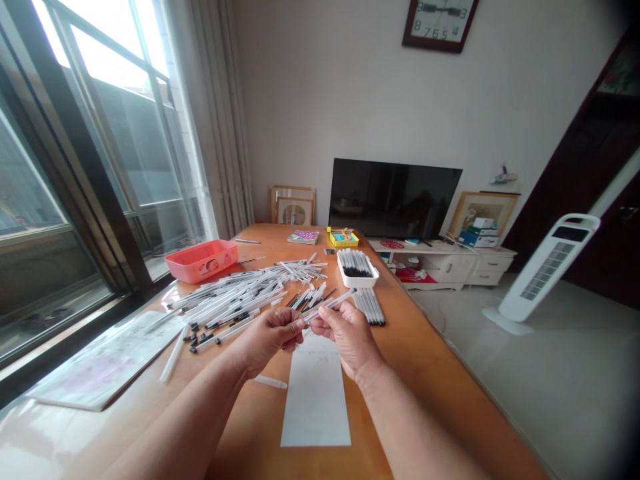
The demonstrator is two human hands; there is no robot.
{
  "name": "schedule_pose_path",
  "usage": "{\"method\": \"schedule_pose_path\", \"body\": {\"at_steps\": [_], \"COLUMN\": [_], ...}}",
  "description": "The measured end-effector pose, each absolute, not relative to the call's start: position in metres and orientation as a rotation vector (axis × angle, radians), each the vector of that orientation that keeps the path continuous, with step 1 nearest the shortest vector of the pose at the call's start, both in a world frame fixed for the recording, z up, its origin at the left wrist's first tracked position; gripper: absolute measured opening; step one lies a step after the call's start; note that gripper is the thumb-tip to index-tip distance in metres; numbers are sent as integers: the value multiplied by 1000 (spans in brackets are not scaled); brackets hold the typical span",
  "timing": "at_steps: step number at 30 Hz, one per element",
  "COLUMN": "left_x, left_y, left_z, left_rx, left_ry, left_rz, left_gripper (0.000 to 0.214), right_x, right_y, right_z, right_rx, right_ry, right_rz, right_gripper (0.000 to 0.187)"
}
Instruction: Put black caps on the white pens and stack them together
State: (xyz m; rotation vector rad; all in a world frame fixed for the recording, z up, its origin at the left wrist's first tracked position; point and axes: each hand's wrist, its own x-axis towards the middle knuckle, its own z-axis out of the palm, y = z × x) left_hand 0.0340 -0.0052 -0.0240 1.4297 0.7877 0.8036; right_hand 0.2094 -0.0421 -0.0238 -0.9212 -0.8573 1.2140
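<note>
A clear pen barrel (343, 299) with a dark end slants between my two hands, above a white sheet of paper (318, 407). My right hand (347, 333) is closed around its middle, thumb on top. At the lower left end, the fingertips of my left hand (275, 337) pinch the pen; the exact grip point is partly covered by the fingers. Just beyond my hands lie short pen parts and dark refills (311, 298). Left of them spreads a big loose pile of clear pen barrels (235, 297), with small black caps (194, 337) at its near edge.
A white tray (361, 282) of pens stands right of the pile, with a row of pens (370, 308) before it. A red plastic basket (203, 263), a yellow box (343, 241) and a booklet (303, 237) sit farther back. A large pad (105, 363) lies at left.
</note>
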Motion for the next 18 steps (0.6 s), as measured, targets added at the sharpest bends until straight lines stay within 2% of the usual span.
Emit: {"method": "schedule_pose_path", "body": {"at_steps": [11, 18], "left_x": [28, 23], "left_y": [-4, -1], "left_z": [-13, -12], "left_rx": [1464, 1472], "left_ry": [856, 918], "left_rz": [759, 754], "left_gripper": [36, 39], "right_x": [205, 228], "right_y": [-37, -33], "right_z": [-32, -26], "right_rx": [-945, -968], "right_ry": [-861, -811], "right_rz": [1288, 1136], "right_gripper": [42, 37]}}
